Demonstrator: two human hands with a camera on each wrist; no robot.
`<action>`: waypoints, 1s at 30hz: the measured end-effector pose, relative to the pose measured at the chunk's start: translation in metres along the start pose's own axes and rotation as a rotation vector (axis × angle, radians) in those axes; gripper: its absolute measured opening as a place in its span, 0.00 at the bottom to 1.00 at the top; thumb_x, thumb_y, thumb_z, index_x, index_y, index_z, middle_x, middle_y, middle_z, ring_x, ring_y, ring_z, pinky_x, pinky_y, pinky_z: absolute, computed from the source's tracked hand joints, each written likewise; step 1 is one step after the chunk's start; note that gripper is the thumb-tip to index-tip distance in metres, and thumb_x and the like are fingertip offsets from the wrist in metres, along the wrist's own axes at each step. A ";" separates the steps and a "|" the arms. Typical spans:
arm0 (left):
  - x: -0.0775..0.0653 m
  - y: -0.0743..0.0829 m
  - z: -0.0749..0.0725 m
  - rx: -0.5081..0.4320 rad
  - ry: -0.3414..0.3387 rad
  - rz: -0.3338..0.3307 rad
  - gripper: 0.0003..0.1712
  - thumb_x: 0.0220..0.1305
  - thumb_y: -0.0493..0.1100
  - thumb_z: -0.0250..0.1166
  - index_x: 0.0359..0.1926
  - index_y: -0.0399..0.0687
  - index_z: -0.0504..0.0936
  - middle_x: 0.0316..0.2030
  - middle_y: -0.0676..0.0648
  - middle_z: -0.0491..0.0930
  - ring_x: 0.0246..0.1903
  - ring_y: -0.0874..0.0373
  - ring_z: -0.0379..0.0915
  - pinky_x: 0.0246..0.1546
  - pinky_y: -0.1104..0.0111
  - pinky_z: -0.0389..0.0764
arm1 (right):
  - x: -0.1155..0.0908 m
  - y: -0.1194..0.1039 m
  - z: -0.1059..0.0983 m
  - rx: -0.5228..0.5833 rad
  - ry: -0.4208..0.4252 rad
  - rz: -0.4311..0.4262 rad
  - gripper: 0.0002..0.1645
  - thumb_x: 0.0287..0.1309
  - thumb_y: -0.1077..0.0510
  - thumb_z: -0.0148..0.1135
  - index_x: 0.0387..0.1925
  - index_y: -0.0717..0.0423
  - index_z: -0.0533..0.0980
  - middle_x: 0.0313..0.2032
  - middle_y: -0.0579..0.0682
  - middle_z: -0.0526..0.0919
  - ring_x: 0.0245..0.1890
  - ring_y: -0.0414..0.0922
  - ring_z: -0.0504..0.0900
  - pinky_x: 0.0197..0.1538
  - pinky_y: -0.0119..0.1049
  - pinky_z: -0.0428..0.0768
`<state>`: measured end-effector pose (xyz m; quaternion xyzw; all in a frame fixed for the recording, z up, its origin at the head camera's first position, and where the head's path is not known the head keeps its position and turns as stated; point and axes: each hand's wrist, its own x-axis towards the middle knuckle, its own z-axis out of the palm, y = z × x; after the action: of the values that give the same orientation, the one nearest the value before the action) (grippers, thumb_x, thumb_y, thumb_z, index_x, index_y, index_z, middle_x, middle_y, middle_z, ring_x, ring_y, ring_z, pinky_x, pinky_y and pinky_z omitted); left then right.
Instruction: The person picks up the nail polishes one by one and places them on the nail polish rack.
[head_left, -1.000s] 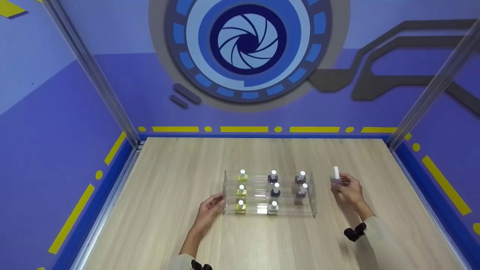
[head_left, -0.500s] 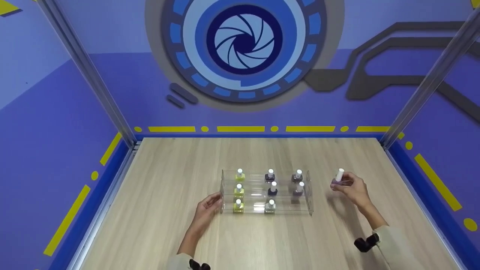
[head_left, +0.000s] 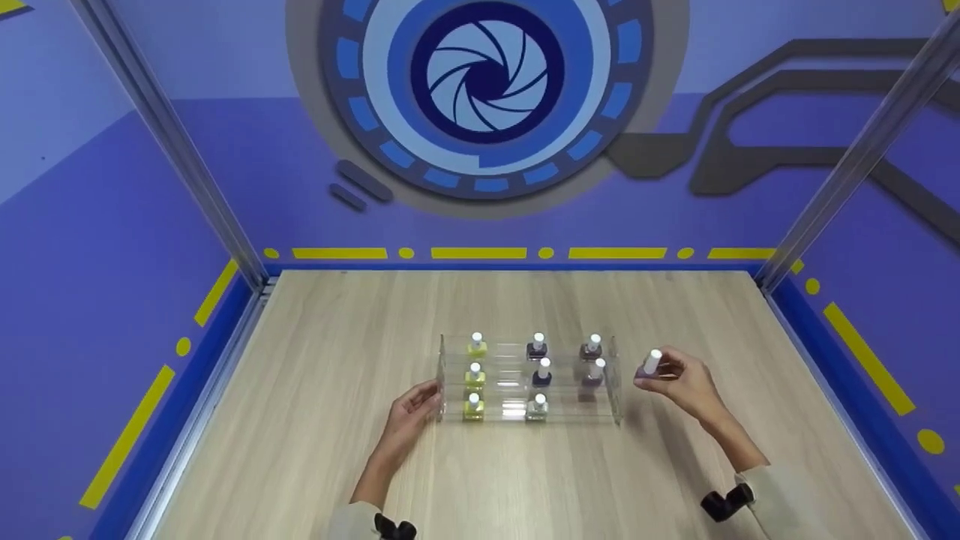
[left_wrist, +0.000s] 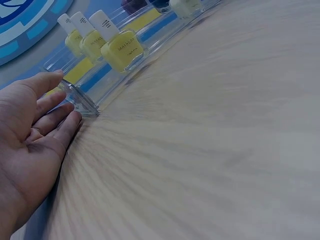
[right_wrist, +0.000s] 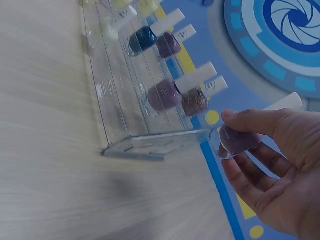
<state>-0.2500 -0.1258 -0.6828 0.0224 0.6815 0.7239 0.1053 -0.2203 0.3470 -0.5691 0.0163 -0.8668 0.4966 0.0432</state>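
Note:
A clear tiered rack [head_left: 495,412] stands on the table with small white-capped nail polish bottles in three rows. Yellow bottles [head_left: 473,409] fill its left column, darker ones [head_left: 541,374] sit mid-rack, and a mauve bottle [right_wrist: 165,95] and a glittery one [right_wrist: 195,102] stand at the right. My right hand [head_left: 686,382] pinches a mauve nail polish bottle [right_wrist: 239,140] between thumb and fingers, raised just right of the rack, its cap tilted. My left hand [head_left: 411,416] rests its fingertips against the rack's left end panel [left_wrist: 80,97], fingers loosely extended.
The wooden table [head_left: 337,322] is bounded by blue-purple printed walls [head_left: 225,180] at the back and sides. Metal posts [head_left: 169,142] rise at the back corners. The front row's right end holds bare clear shelf [head_left: 585,411].
My right hand, with the mauve nail polish bottle, has moved left toward the rack, and the bottle's cap leans more. The left hand stays at the rack's left end. The view shifts slightly.

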 end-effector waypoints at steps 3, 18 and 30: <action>0.000 0.001 -0.002 0.013 0.014 -0.007 0.30 0.73 0.51 0.64 0.70 0.43 0.72 0.70 0.39 0.72 0.70 0.48 0.69 0.66 0.71 0.79 | -0.001 -0.003 0.007 0.011 -0.047 -0.020 0.19 0.50 0.64 0.79 0.42 0.62 0.80 0.41 0.58 0.86 0.41 0.37 0.86 0.42 0.24 0.86; -0.001 0.000 0.002 -0.023 -0.025 0.017 0.30 0.73 0.49 0.63 0.70 0.41 0.71 0.71 0.38 0.70 0.73 0.45 0.66 0.67 0.74 0.77 | -0.007 0.007 0.044 0.046 -0.115 -0.187 0.15 0.52 0.66 0.76 0.43 0.66 0.85 0.39 0.62 0.90 0.38 0.39 0.89 0.44 0.23 0.87; 0.002 0.000 0.002 -0.023 0.001 -0.011 0.28 0.74 0.47 0.63 0.70 0.42 0.72 0.71 0.39 0.71 0.73 0.45 0.66 0.69 0.70 0.76 | -0.007 0.015 0.059 0.036 -0.120 -0.231 0.12 0.51 0.66 0.77 0.39 0.64 0.86 0.38 0.62 0.90 0.36 0.36 0.89 0.40 0.22 0.87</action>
<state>-0.2510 -0.1232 -0.6829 0.0170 0.6734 0.7310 0.1092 -0.2181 0.3032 -0.6125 0.1465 -0.8512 0.5018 0.0477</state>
